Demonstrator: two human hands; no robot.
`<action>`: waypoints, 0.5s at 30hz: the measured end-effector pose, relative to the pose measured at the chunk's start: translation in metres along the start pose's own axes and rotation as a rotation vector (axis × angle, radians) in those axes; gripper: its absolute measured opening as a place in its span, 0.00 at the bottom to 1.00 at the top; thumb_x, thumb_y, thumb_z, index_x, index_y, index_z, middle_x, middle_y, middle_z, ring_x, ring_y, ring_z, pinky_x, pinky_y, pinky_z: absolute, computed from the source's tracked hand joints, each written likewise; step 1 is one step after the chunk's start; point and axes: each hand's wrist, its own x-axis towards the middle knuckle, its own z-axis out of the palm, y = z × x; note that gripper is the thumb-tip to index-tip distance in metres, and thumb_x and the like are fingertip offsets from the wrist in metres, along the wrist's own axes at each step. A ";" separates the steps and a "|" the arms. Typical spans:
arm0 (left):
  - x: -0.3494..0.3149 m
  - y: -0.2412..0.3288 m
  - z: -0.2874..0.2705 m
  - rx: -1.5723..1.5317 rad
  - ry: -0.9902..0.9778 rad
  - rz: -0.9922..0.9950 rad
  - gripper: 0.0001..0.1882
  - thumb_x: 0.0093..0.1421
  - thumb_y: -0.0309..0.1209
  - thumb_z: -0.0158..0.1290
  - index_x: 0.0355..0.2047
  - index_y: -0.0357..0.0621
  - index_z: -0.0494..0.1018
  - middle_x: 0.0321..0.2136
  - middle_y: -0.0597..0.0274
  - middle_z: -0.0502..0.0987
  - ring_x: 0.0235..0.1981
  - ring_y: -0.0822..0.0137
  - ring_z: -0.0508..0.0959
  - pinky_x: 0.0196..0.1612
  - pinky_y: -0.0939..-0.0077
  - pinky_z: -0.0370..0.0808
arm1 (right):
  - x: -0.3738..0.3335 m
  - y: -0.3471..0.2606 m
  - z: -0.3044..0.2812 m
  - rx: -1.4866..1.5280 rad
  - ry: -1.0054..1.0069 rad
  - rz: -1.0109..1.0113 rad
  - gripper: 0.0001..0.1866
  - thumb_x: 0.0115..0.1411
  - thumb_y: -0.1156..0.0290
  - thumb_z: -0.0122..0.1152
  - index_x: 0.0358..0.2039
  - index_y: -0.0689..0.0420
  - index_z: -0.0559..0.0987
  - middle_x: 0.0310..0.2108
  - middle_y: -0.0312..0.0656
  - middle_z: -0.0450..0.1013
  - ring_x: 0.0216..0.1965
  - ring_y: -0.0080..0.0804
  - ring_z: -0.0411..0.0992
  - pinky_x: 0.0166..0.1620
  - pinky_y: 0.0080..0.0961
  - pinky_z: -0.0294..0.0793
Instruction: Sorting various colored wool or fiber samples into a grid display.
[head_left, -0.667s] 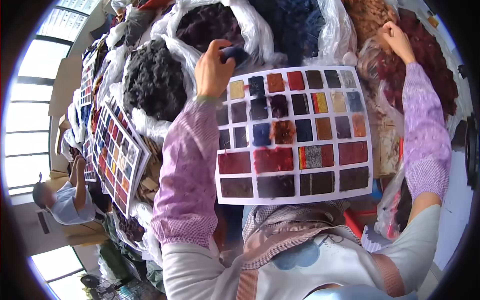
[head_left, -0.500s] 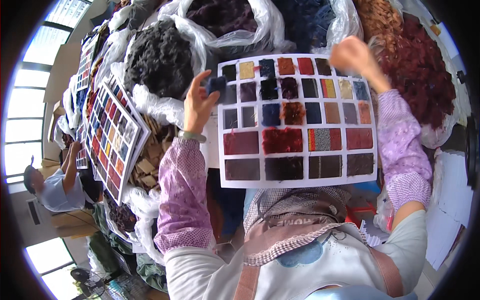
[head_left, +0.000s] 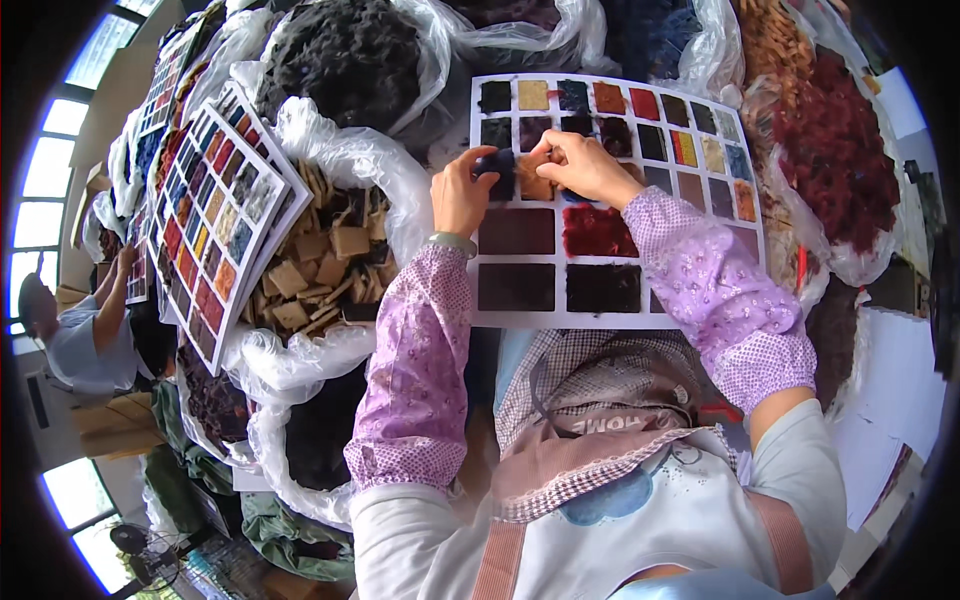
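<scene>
One white rectangular sample card (head_left: 600,320), set with rows of coloured fuzzy and woven swatches, spreads out in front of the worker's brown checked apron (head_left: 600,395). Both hands have their fingertips between nine and ten o'clock on it, close together. The left hand (head_left: 460,197) is nearly closed, thumb and fingers pinching a small dark navy, soft-looking piece (head_left: 493,167) at the card's edge. Just beside it, the right hand (head_left: 588,168) is bunched, fingertips drawn in on a small orange-brown fuzzy piece (head_left: 532,182) over the swatches.

From where I stand, with the card as the dial, navy-blue fluff (head_left: 650,38) in clear plastic lies at twelve o'clock, rust-orange fluff (head_left: 772,40) between one and two, burgundy fluff (head_left: 848,150) toward three, charcoal-grey fluff (head_left: 345,60) at ten. Around nine are tan, squarish flat pieces (head_left: 325,250), then more white swatch cards (head_left: 272,215) stacked askew. Farther off, near half past eight, another person (head_left: 92,340) in a pale top has an arm out toward a similar card.
</scene>
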 end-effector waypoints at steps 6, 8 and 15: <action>-0.013 -0.005 0.003 0.385 0.044 0.413 0.15 0.44 0.31 0.55 0.35 0.50 0.74 0.34 0.56 0.73 0.43 0.55 0.68 0.42 0.69 0.64 | -0.018 0.007 0.003 -0.413 0.165 -0.294 0.08 0.44 0.72 0.62 0.27 0.59 0.76 0.38 0.42 0.65 0.36 0.37 0.69 0.36 0.29 0.70; -0.017 -0.001 0.008 0.446 0.066 0.460 0.15 0.44 0.31 0.55 0.35 0.50 0.74 0.37 0.57 0.71 0.45 0.55 0.65 0.43 0.67 0.62 | -0.020 0.006 -0.001 -0.444 0.141 -0.322 0.07 0.45 0.71 0.61 0.27 0.59 0.76 0.38 0.41 0.65 0.36 0.37 0.69 0.36 0.29 0.70; -0.033 -0.006 0.002 0.594 0.021 0.512 0.16 0.49 0.35 0.51 0.40 0.54 0.72 0.45 0.63 0.69 0.50 0.60 0.63 0.47 0.58 0.57 | -0.028 -0.012 -0.001 -0.801 0.159 -0.528 0.11 0.48 0.62 0.59 0.27 0.57 0.77 0.37 0.38 0.66 0.34 0.32 0.68 0.33 0.26 0.71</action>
